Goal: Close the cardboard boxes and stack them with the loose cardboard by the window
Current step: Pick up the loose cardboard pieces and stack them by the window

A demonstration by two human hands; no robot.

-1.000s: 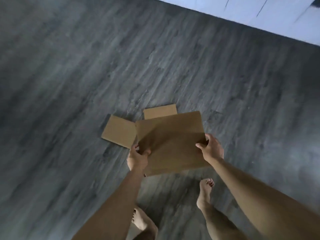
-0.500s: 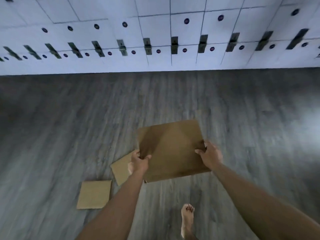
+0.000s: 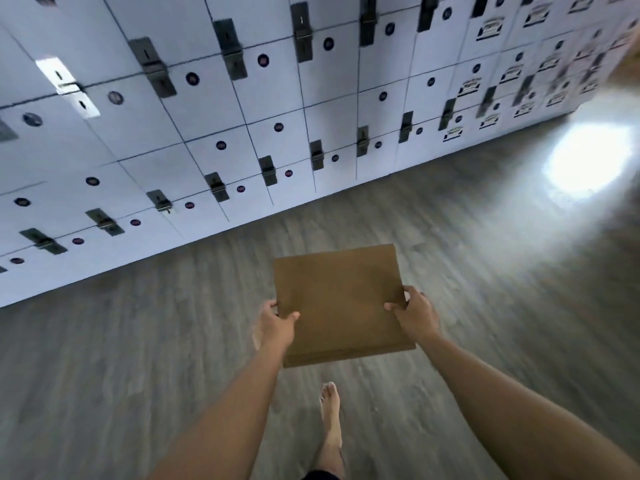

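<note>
You hold the flat cardboard piece point(image 3: 337, 303) off the floor point(image 3: 138, 375), out in front of you, one hand on each side edge. Your left hand point(image 3: 275, 325) grips the left edge with the thumb on top; your right hand point(image 3: 414, 315) grips the right edge the same way, thumb over the upper face and fingers curled beneath. The hands are well apart, each clamped on the cardboard. The piece looks like a folded-flat box or doubled sheet, judging by the layered near edge; I cannot tell which. One bare foot point(image 3: 330, 414) is forward on the floor, and the locker wall point(image 3: 242, 98) stands ahead. A bright patch point(image 3: 588, 157) on the floor to the right suggests the window lies that way, but no window or stack is in view. Risks from here: the layers may splay or slip apart if either edge grip loosens; the sheet hides the floor just ahead of your step, so a trip on anything lying there is possible; and the view is blurred by motion.
</note>
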